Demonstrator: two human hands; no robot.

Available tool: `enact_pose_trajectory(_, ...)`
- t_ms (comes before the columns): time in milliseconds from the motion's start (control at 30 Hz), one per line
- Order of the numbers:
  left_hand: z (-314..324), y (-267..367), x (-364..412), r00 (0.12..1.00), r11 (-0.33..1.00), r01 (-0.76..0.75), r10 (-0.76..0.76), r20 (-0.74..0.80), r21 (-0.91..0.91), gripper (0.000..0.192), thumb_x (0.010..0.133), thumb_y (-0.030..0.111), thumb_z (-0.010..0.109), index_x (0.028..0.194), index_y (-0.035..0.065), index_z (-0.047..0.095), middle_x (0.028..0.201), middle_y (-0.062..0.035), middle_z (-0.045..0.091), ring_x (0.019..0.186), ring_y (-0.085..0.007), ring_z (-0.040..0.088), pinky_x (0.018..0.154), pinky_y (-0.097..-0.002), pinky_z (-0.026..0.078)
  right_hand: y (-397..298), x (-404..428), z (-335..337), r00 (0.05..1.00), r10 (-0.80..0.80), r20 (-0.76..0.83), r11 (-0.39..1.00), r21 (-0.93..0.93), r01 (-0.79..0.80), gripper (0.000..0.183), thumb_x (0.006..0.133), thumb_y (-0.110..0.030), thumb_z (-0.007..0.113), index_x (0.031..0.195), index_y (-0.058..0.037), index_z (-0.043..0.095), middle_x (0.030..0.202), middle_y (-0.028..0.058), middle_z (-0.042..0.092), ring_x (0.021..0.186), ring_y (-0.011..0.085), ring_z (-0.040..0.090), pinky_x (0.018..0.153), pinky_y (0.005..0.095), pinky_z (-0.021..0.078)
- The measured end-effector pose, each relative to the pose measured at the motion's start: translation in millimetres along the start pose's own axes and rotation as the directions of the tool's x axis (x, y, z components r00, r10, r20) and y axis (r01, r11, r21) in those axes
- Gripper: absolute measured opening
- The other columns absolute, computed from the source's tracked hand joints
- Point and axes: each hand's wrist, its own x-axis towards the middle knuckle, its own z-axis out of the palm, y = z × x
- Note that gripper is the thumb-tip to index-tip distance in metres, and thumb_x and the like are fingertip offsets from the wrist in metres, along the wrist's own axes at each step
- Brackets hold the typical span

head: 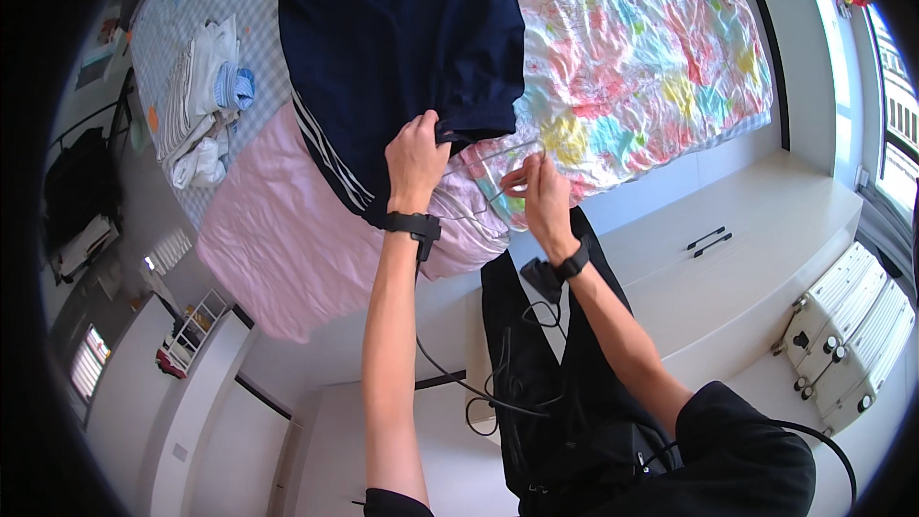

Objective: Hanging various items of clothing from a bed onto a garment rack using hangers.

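Observation:
A navy garment (445, 29) with white stripes along one side lies spread over the bed. My left hand (418, 158) grips its near edge, beside a dark opening in the cloth. Just to the right, my right hand (542, 194) holds a thin grey wire clothes hanger (508, 151) by the fingertips. The hanger reaches left towards the garment's opening, above pink and floral bedding; part of it is hard to make out against the cloth. Black bands with small devices and cables sit on both wrists.
Pink bedding (287, 251) hangs over the bed's near edge. A crumpled floral quilt (632, 50) covers the right side. Folded clothes (204, 100) are stacked on the left of the checked sheet. A white cabinet (754, 215) and pale suitcases (847, 337) stand to the right.

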Motion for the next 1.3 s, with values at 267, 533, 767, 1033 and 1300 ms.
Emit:
enact_pose_trajectory(267,-47.9,-8.1,21.8,0.998,0.97,0.068,-0.068,0.008,-0.233,0.031,0.091,0.022,0.065,0.109,-0.0026,0.066,0.094,-0.0287,0.067,0.092,-0.0485,0.062,0.075,-0.0489,0.051,-69.6,-60.0,33.4,0.702,-0.582,0.41,0.729,-0.119,0.674,0.015,0.084,-0.002,0.066,0.09,-0.0023,0.052,0.081,0.012,0.056,0.071,0.0317,0.061,0.056,0.0393,0.0497)
enact_pose_trajectory(533,-50.6,-40.7,14.8,0.977,0.829,0.212,-0.176,0.118,-0.517,0.037,0.093,0.022,0.064,0.113,-0.0101,0.063,0.099,-0.0276,0.071,0.094,-0.0364,0.07,0.081,-0.0372,0.051,-9.8,50.3,49.5,0.912,-0.235,0.337,0.881,0.471,0.053,0.023,0.107,-0.019,0.044,0.098,-0.0026,0.057,0.082,0.0061,0.066,0.07,0.0122,0.062,0.064,0.0282,0.0507)
enact_pose_trajectory(767,-20.0,-39.2,-2.6,0.968,0.84,0.245,-0.24,0.074,-0.484,0.033,0.095,0.023,0.063,0.108,-0.0074,0.064,0.099,-0.0294,0.069,0.101,-0.0472,0.064,0.077,-0.0423,0.05,9.4,108.1,38.8,0.831,-0.131,0.541,0.638,0.687,-0.346,0.035,0.109,-0.037,0.041,0.09,-0.0078,0.045,0.067,-0.0021,0.033,0.059,0.0115,0.033,0.059,0.0283,0.0352)
enact_pose_trajectory(1033,-14.2,-45.0,-47.3,0.938,0.781,0.22,-0.334,-0.093,-0.584,0.034,0.096,0.022,0.063,0.112,-0.0078,0.062,0.092,-0.021,0.07,0.083,-0.0279,0.067,0.076,-0.0357,0.05,-5.1,34.5,36.7,0.876,-0.214,0.432,0.773,0.623,-0.119,0.035,0.11,-0.032,0.039,0.085,-0.0083,0.041,0.067,-0.0036,0.027,0.06,0.01,0.028,0.058,0.0297,0.0281)
enact_pose_trajectory(1300,21.2,-28.1,-82.3,0.976,0.871,0.219,-0.199,0.093,-0.44,0.028,0.089,0.008,0.059,0.116,-0.0011,0.058,0.111,-0.0256,0.065,0.104,-0.0466,0.058,0.092,-0.0494,0.047,49.8,23.8,-36.8,0.912,0.058,0.407,0.777,0.555,-0.298,0.036,0.11,-0.033,0.04,0.082,-0.0098,0.04,0.066,-0.0063,0.024,0.054,0.0064,0.024,0.05,0.0266,0.021)
